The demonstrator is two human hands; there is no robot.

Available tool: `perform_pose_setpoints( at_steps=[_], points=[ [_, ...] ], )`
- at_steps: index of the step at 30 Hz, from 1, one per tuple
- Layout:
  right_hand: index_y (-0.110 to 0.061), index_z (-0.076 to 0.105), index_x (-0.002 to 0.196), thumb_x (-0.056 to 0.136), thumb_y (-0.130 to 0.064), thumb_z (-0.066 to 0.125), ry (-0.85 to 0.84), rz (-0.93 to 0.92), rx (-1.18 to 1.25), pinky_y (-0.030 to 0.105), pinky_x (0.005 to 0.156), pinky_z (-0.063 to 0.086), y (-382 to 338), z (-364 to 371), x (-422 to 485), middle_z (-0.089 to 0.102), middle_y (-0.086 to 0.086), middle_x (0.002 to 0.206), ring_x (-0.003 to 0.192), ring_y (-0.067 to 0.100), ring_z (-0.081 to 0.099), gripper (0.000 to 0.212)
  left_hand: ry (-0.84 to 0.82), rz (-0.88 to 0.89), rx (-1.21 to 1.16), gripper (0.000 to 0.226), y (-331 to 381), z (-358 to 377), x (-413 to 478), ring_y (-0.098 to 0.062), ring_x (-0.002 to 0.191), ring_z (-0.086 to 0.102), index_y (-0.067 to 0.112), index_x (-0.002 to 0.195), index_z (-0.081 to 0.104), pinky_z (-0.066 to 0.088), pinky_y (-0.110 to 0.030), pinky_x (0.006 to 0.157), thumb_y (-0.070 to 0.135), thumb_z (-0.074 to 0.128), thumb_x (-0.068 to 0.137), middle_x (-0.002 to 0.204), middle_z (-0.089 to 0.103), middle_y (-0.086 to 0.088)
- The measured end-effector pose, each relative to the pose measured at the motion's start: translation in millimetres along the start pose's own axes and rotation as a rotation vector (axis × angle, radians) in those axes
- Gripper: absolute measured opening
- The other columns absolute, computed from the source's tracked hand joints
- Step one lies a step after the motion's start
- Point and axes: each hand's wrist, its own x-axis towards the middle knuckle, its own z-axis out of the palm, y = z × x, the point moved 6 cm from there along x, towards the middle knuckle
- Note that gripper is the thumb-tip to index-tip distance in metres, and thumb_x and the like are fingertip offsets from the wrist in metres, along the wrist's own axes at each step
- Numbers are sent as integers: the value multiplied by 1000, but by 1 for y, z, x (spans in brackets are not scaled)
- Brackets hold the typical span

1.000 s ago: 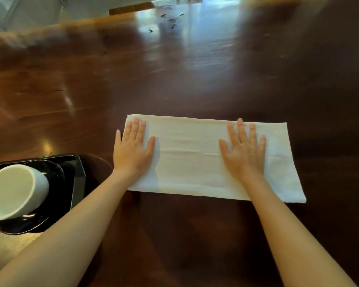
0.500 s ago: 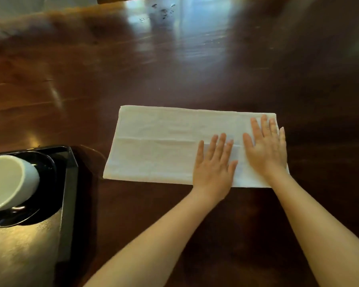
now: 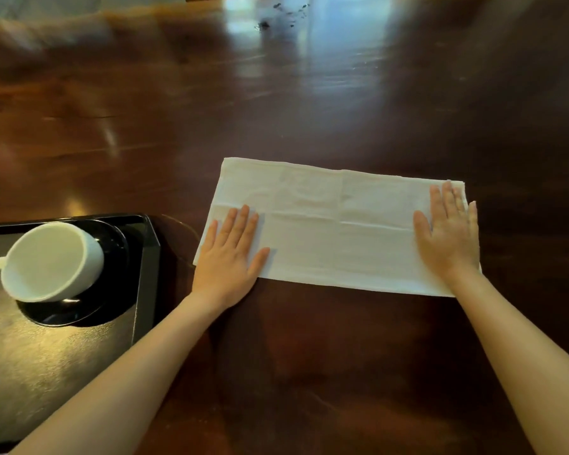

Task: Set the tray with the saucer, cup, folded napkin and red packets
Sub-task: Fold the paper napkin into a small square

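A white napkin (image 3: 335, 224), folded into a long strip, lies flat on the dark wooden table. My left hand (image 3: 230, 254) presses palm down on its near left corner, fingers spread. At the strip's right end my right hand (image 3: 447, 231) lies flat as well. A black tray (image 3: 147, 267) stands at the left edge of the view. On it rests a black saucer (image 3: 112, 290) with a white cup (image 3: 51, 261) standing on it. No red packets are in view.
The glossy brown table (image 3: 309, 93) stretches far ahead, with window glare near the top. A few small dark specks (image 3: 286, 14) lie at the far edge.
My left hand slid from the right half of the napkin back to its left end. My right hand stayed at the right end. The view shifted, showing more of the tray.
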Motion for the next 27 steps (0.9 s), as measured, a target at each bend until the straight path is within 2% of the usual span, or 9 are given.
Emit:
perform_pose_setpoints(
  at_steps=[4,7,9,10,12,16,21,24,27],
  points=[
    [-3,16,146,88,-46,9,33,43,55,43,118,0,-26,-9,-11,14,15,156,145,26,10,73,18,-2,3,68,2,2,-2,-11,141,-18,26,144,-11,-20,-28,112,60,1,86,152,-16,8],
    [-1,23,144,90,-40,14,-45,-222,200,41,115,-1,-136,-1,-44,20,18,153,143,32,18,67,14,-1,-5,70,1,2,0,-10,141,-18,24,145,-8,-16,-32,115,60,1,86,153,-15,7],
    [-7,11,147,97,-37,16,-182,-421,156,41,115,-8,-203,19,-76,6,11,157,146,26,2,59,6,3,-22,71,1,2,0,-9,140,-18,24,145,-8,-14,-33,115,61,1,85,153,-13,6],
    [-13,3,148,98,-39,15,-232,-445,139,41,115,-12,-216,26,-86,-3,6,158,145,22,-8,58,0,7,-34,71,1,2,0,-8,140,-18,24,144,-8,-14,-32,115,61,1,84,153,-13,6],
    [-21,-2,148,95,-46,11,-209,-408,79,41,115,-15,-204,28,-90,-9,0,158,144,17,-16,61,-11,15,-35,71,0,2,0,-7,139,-19,25,145,-7,-19,-29,112,61,3,85,153,-13,6],
    [-29,-10,147,89,-55,6,-224,-288,-9,42,116,-12,-123,23,-89,-19,-5,154,143,17,-19,65,-50,73,2,71,-5,4,1,-11,141,-20,28,145,-12,-22,-26,110,63,0,85,152,-19,9],
    [-35,-21,139,80,-63,-4,-333,-188,-69,38,115,-15,-31,7,-88,-28,-8,150,139,15,-28,68,-189,278,69,84,-15,5,-4,-15,139,-29,29,142,-20,-27,-28,109,78,-8,75,152,-27,4],
    [-35,-23,139,74,-74,-7,-417,-294,-100,30,112,-21,1,-1,-92,-29,-6,152,137,13,-33,78,-301,389,100,88,-24,1,-2,-11,135,-36,31,141,-23,-31,-23,105,81,-12,69,151,-31,2],
    [-36,-26,139,69,-79,-14,-486,-464,-140,21,107,-28,18,-8,-98,-34,-10,148,135,8,-36,84,-344,500,168,76,-36,0,-2,-11,135,-35,35,138,-27,-27,-23,108,75,-13,76,153,-26,1]
  ],
)
